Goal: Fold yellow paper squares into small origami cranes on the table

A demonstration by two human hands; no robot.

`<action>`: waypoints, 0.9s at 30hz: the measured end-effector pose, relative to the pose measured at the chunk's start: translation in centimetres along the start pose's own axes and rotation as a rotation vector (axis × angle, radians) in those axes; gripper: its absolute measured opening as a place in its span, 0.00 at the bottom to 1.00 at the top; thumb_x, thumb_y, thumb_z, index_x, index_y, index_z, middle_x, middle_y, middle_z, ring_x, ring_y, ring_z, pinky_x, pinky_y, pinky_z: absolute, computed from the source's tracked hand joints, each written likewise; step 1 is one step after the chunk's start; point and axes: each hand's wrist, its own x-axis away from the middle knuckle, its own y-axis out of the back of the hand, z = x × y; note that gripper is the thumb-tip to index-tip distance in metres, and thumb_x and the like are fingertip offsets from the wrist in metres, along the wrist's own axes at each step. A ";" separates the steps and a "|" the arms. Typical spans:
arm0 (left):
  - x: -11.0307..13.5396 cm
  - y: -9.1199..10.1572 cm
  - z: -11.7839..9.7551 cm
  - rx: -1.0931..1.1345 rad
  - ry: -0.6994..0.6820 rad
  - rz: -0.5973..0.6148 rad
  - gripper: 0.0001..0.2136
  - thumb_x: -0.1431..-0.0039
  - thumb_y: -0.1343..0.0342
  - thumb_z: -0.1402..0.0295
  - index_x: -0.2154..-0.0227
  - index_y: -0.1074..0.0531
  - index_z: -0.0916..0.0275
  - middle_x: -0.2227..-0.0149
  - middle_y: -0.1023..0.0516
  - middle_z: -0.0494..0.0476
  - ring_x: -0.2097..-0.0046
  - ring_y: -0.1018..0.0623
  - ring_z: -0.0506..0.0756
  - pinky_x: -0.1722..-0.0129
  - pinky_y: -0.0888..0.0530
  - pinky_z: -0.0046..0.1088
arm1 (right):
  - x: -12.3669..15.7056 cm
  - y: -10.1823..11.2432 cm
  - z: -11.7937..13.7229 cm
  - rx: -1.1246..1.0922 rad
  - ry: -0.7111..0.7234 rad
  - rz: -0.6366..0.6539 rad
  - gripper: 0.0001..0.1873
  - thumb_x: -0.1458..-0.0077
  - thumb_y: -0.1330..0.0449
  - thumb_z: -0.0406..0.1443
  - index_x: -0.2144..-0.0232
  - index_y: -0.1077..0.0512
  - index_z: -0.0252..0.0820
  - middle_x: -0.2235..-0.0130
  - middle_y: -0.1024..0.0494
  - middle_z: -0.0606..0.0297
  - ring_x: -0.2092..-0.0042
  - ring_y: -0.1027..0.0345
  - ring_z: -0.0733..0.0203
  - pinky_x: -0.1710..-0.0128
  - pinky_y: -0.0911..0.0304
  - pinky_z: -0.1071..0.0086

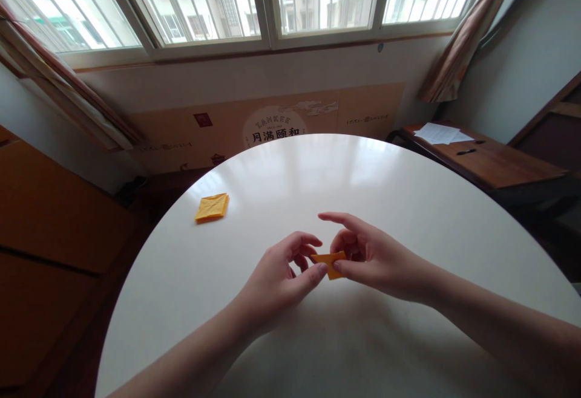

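A small folded piece of orange paper (330, 262) is held between both hands just above the round white table (363, 174). My left hand (281, 277) pinches its left end with thumb and curled fingers. My right hand (370, 256) grips the right end, its index finger stretched out over the top. A second folded orange-yellow paper (212, 207) lies flat on the table's far left, well away from both hands.
A dark wooden side table (494, 165) with white sheets (442, 133) and a pen (466, 152) stands at the right. A printed cardboard panel (272, 126) leans under the window. Brown wooden furniture (54, 228) fills the left side.
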 end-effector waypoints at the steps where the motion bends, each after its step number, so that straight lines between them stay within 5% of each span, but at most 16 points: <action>1: 0.0 -0.1 0.1 0.034 0.002 -0.004 0.14 0.42 0.39 0.64 0.54 0.28 0.60 0.62 0.20 0.56 0.62 0.22 0.56 0.68 0.28 0.28 | 0.0 -0.1 -0.1 -0.007 0.008 0.010 0.34 0.41 0.36 0.34 0.36 0.42 0.55 0.63 0.25 0.67 0.61 0.27 0.59 0.61 0.29 0.63; 11: -0.3 0.0 0.6 0.261 0.065 -0.108 0.11 0.42 0.38 0.65 0.57 0.27 0.62 0.68 0.21 0.54 0.68 0.25 0.52 0.76 0.32 0.24 | -0.1 -0.4 -0.2 -0.119 -0.036 0.015 0.34 0.44 0.33 0.35 0.38 0.39 0.52 0.66 0.25 0.68 0.63 0.29 0.61 0.64 0.33 0.67; 17: -0.1 0.2 0.3 0.207 0.005 -0.167 0.10 0.42 0.38 0.67 0.59 0.26 0.62 0.68 0.22 0.54 0.67 0.25 0.52 0.73 0.30 0.25 | -0.5 -0.4 -0.4 -0.135 -0.086 -0.018 0.33 0.45 0.32 0.40 0.39 0.37 0.47 0.66 0.21 0.63 0.64 0.25 0.56 0.75 0.36 0.72; 27: -0.1 0.2 0.3 0.156 -0.003 -0.161 0.09 0.41 0.38 0.66 0.60 0.28 0.62 0.68 0.23 0.53 0.66 0.24 0.53 0.69 0.28 0.28 | -0.6 -0.5 -0.2 -0.175 -0.102 -0.059 0.24 0.43 0.33 0.43 0.48 0.33 0.41 0.66 0.19 0.60 0.65 0.23 0.56 0.76 0.35 0.73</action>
